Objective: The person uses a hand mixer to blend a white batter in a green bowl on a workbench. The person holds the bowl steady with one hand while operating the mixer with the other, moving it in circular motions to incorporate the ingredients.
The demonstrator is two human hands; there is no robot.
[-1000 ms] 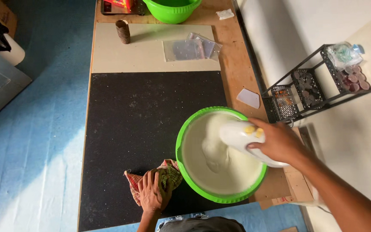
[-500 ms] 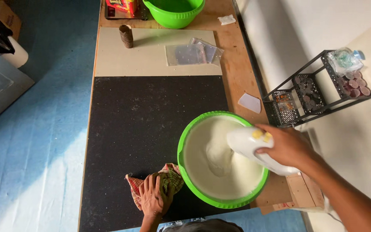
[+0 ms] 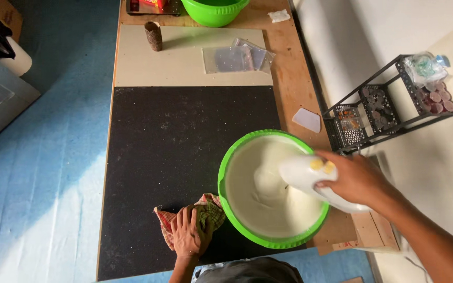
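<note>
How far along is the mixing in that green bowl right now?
Done: the green bowl holds pale, smooth-looking batter with swirl marks. In hand: the right hand grips a white hand mixer over the batter; the left hand presses a checked cloth on the black mat. Left: mixer not lifted out.

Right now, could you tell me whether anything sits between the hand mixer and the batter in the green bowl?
Nothing visible does: the right hand holds the white hand mixer directly over the pale batter in the green bowl.
</note>
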